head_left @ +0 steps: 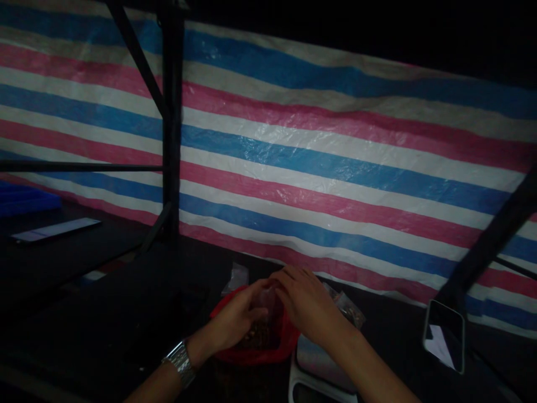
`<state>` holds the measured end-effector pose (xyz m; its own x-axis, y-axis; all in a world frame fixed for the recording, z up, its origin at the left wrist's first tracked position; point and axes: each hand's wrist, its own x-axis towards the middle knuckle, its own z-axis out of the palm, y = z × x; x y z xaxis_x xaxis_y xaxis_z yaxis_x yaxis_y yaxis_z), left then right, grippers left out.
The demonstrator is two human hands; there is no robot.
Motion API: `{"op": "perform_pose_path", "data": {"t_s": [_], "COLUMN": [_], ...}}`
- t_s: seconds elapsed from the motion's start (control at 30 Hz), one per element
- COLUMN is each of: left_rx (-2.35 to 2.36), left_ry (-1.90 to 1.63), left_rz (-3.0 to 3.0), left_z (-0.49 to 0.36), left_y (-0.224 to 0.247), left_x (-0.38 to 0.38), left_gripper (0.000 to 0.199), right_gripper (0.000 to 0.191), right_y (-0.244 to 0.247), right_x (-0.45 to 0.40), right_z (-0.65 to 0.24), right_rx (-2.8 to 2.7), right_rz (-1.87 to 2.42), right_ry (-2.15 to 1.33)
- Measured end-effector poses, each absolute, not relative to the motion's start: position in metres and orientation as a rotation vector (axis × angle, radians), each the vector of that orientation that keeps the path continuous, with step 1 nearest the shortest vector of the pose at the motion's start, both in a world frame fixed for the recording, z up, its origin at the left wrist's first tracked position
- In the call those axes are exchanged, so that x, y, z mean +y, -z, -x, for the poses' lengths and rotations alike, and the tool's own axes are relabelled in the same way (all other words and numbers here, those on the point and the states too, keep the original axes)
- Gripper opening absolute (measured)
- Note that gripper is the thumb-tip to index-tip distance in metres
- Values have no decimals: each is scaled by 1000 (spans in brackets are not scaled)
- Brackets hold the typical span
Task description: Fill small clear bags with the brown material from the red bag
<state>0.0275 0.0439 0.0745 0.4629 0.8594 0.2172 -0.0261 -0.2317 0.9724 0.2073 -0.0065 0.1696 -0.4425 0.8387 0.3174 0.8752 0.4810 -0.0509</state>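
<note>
A red basket [268, 355] stands on the dark table, with small brownish pieces [257, 336] inside it. Over its left side is my left hand [240, 316], a metal-band watch on the wrist. My right hand [304, 302] reaches over the basket's right side, fingers bent. Both hands' fingertips meet at a clear plastic bag [266, 302] above the basket and hold its upper part. Behind the basket lies another clear bag [238, 277]. To the right of my right hand are filled clear bags [350, 309].
A white scale [296, 378] sits right of the basket, partly under my right forearm. A phone [444, 336] leans at the right. On the left are a flat white-screened device [56, 229] and a blue tray [27, 198]. A striped sheet [314, 168] hangs behind dark metal posts [171, 129].
</note>
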Motion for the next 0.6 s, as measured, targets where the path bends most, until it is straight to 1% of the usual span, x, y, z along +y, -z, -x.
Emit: {"op": "perform_pose_path", "data": {"t_s": [0.1, 0.23, 0.33, 0.4, 0.6], "left_rx": [727, 692, 692, 701, 778], "left_ry": [-1012, -1028, -1036, -1036, -1071], "left_rz": [-1539, -1491, -1460, -1459, -1487], "left_z": [-28, -31, -31, -29, -32], "left_y": [-73, -70, -65, -62, -64], "left_x": [45, 48, 51, 52, 49], "left_gripper": [62, 57, 62, 63, 41], "right_gripper": [40, 43, 48, 47, 42], "right_y": [-165, -162, -165, -167, -165], "right_x": [-11, -14, -15, -15, -12], "right_z": [-210, -211, -214, -218, -230], "right_rx": [-2399, -2401, -2325, -2264, -2211], "right_rz": [1417, 1416, 1392, 1378, 1368], "right_ry": [101, 21, 10, 13, 6]}}
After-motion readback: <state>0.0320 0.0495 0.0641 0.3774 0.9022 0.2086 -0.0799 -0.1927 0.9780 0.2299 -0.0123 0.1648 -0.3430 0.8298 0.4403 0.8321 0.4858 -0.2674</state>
